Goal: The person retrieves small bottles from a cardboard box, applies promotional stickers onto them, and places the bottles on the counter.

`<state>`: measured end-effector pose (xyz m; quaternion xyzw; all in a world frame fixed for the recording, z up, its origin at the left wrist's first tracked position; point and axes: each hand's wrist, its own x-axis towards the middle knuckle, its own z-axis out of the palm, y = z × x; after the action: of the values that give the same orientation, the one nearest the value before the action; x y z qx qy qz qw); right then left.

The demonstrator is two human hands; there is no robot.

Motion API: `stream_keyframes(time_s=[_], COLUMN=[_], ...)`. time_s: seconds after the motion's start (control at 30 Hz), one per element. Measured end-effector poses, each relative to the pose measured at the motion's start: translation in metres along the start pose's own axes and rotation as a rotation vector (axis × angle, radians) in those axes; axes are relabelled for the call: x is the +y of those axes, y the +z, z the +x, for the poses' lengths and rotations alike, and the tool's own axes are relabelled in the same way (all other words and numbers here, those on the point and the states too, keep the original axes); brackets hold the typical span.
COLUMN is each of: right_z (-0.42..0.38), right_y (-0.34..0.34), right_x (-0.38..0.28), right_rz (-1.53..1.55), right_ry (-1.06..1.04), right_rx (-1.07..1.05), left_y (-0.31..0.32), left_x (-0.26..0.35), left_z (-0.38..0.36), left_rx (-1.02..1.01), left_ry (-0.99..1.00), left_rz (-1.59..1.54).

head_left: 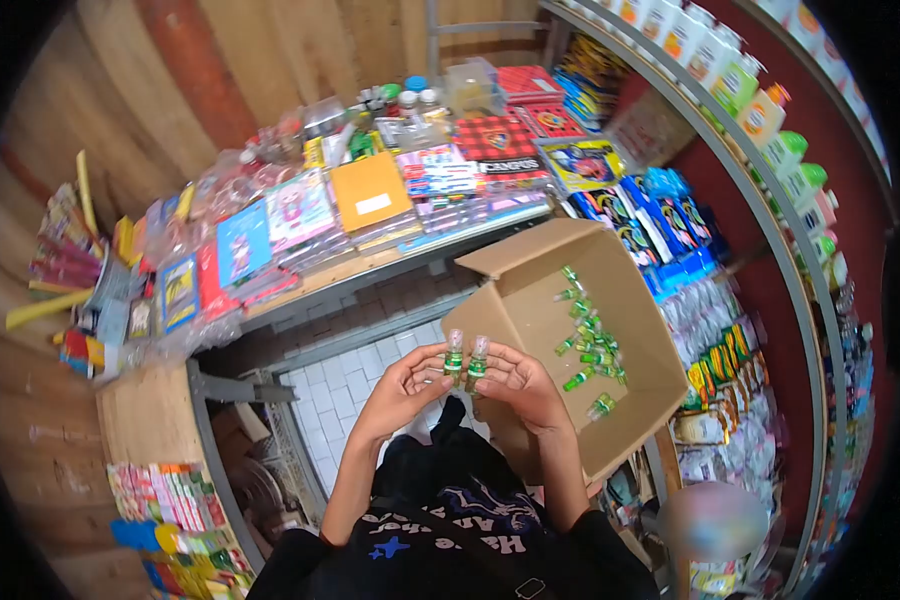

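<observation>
My left hand [412,388] is closed round a small clear bottle [454,352] with a green label, held upright. A matching green-labelled bottle [478,358] stands upright in the fingers of my right hand [526,388]. Both bottles are side by side in front of my chest, with a narrow gap between them. Just right of my hands is an open cardboard box [635,300]. Several more small green bottles [592,350] lie loose inside it, at various angles.
A table [320,285] beyond my hands bears notebooks, a yellow envelope pack [370,192] and pens. To the right, shelves hold bottles [765,110] and hanging packets [720,365]. Boxed goods [170,497] lie at lower left. White floor tiles [335,390] show below.
</observation>
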<state>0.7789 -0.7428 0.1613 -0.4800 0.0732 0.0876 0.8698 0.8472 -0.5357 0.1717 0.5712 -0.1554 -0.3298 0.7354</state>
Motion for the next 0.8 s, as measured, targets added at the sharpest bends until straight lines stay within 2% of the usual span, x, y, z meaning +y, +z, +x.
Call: stream_keyframes(time_s=[0.33, 0.6, 0.8], right_z=[-0.026, -0.079, -0.106], right_y=[0.082, 0.163, 0.223], right_x=[0.075, 0.137, 0.177], right_rz=[-0.101, -0.17, -0.24], right_ry=[0.207, 0.431, 0.604], right_rx=[-0.306, -0.64, -0.874], left_y=[-0.018, 0.012, 0.037], left_x=[-0.032, -0.069, -0.091], left_z=[-0.165, -0.322, -0.406], left_rx=[0.36, 0.686, 0.961], left_ry=[0.089, 0.167, 0.271], left_rz=[-0.053, -0.164, -0.253])
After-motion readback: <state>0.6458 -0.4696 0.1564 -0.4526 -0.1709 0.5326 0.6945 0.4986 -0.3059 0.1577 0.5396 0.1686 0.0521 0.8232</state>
